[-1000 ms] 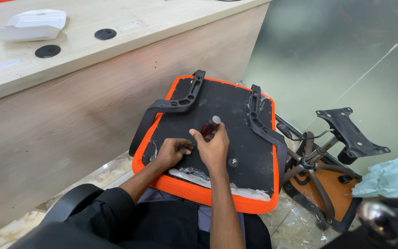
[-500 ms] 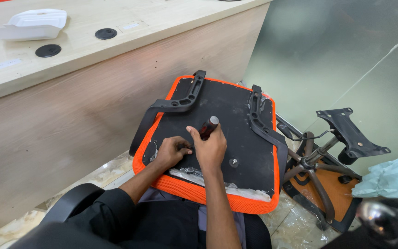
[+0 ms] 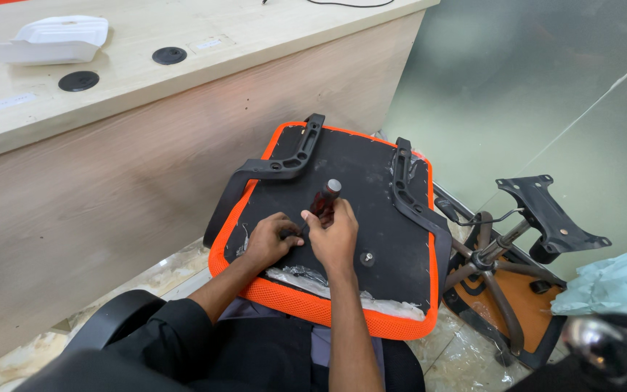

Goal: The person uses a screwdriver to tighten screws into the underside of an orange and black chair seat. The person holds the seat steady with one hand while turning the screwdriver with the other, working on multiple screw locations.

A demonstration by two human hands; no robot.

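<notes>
An upturned chair seat (image 3: pixel 371 181) with a black underside and orange mesh edge rests on my lap. Two black armrest brackets (image 3: pixel 295 156) lie along its left and right sides. My right hand (image 3: pixel 335 236) grips a screwdriver (image 3: pixel 326 197) with a dark red handle, its tip pointing down at the seat's underside. My left hand (image 3: pixel 270 239) lies beside it on the black panel, fingers curled near the tip. A bolt (image 3: pixel 366 257) sticks up just right of my right hand.
A light wooden desk (image 3: pixel 146 94) stands at the left with a white foam box (image 3: pixel 52 40) and two black grommets. To the right lie a black chair base with a mechanism plate (image 3: pixel 546 218), an orange seat part and a pale blue bag (image 3: pixel 618 283). A chrome knob (image 3: pixel 607 348) sits bottom right.
My right hand with the screwdriver has shifted slightly toward me and turned a little; my left hand stays beside the tip. The seat has not moved.
</notes>
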